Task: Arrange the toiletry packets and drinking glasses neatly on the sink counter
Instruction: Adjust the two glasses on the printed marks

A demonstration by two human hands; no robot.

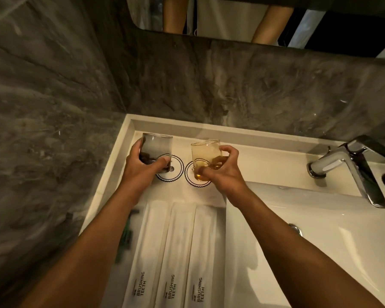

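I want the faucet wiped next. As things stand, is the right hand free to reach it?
Probably not yet: the right hand is gripping the amber glass. The way across to the faucet looks clear otherwise.

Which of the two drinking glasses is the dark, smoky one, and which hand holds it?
The dark grey glass, held in the left hand nearest the marble wall; the right hand holds an amber glass.

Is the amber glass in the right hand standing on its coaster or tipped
Tipped. The right hand holds the amber glass leaning, rim angled away, above the scalloped round coaster; contact cannot be told.
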